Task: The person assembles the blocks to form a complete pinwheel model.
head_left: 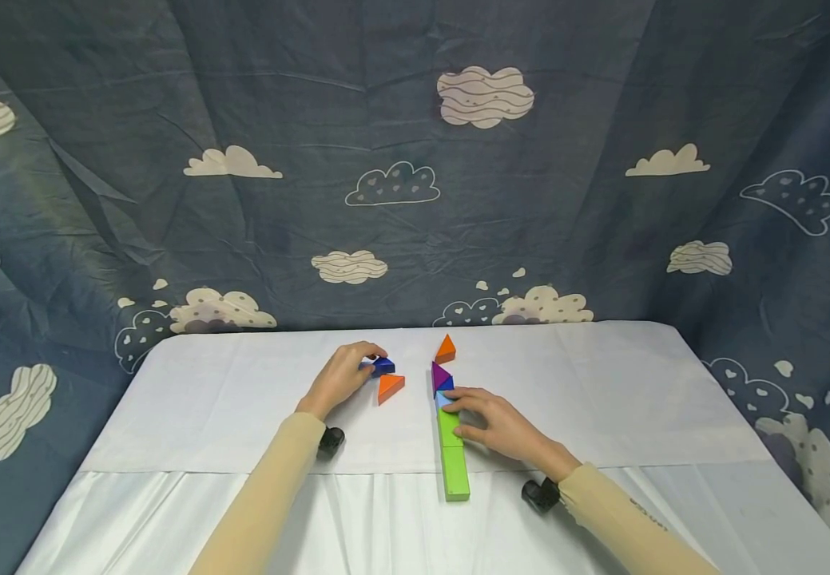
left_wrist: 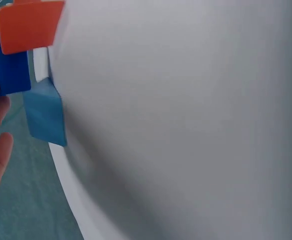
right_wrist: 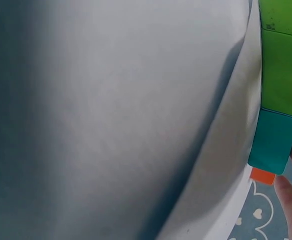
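Note:
Thumb and fingers of my left hand pinch a dark blue triangular block left of centre; in the left wrist view the fingertips sit at the edge of this dark blue block. A light blue block lies beside it, and an orange triangular block is just nearer. My right hand rests its fingers along the right side of a row, by a light blue triangular block and a green block. At the row's far end are a purple triangular block and a dark blue one.
Another green block forms the near end of the row. A second orange triangular block stands beyond the far end. Everything lies on a white-covered table, with a dark cloud-patterned curtain behind.

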### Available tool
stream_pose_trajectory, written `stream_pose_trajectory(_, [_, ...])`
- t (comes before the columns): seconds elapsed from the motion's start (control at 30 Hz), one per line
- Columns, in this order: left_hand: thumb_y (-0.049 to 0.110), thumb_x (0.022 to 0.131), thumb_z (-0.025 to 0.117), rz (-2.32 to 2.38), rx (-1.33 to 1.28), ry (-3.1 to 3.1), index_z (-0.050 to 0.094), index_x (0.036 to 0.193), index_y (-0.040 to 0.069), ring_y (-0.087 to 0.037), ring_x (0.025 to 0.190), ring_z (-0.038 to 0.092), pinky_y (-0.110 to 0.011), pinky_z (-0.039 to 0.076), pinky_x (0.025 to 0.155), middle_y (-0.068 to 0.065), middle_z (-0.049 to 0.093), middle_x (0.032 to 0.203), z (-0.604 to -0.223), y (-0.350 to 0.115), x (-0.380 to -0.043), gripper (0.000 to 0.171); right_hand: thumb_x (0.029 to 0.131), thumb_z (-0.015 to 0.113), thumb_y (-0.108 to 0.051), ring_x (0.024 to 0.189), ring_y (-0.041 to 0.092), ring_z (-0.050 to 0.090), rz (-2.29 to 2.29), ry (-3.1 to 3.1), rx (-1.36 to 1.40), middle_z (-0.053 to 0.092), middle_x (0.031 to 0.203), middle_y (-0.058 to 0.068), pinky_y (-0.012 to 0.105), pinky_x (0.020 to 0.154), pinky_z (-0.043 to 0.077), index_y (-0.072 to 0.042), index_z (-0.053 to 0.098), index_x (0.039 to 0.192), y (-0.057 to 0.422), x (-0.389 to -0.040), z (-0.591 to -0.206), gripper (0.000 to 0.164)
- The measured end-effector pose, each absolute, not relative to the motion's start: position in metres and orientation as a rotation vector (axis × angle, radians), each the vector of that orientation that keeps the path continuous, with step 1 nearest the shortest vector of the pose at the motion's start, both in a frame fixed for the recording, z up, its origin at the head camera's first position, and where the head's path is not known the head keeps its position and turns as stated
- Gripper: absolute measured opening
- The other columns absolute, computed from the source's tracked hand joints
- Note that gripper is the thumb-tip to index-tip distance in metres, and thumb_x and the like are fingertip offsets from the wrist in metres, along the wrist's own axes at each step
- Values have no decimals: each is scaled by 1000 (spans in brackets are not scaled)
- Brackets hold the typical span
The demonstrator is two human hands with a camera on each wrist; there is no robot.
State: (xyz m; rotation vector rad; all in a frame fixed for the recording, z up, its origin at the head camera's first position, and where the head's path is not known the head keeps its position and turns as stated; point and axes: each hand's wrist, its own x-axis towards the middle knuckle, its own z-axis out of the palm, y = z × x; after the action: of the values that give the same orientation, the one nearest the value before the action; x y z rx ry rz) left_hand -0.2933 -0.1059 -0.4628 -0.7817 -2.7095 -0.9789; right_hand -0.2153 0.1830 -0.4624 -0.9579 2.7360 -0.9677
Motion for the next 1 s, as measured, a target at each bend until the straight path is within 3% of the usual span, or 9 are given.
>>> stream_pose_trajectory(0.23, [-11, 84, 64, -1006, -863, -2631, 70, 106, 2, -22, 97, 65, -35, 52, 87, -8, 68, 106, -454, -97, -295, 26, 88, 70, -16, 131, 29, 41, -973, 2727, -960, 50, 139, 5, 47, 107, 33, -7, 65, 122, 183, -215, -461, 36])
stream_pose_trajectory(1.0, [-9, 85, 63, -966, -1081, -2719, 70, 104, 5, -19, 95, 64, -32, 50, 89, -7, 69, 103, -454, -50, -289, 24, 90, 68, -17, 133, 30, 38, -944, 2720, -972, 48, 141, 7, 49, 108, 31, -7, 64, 124, 184, -214, -459, 36])
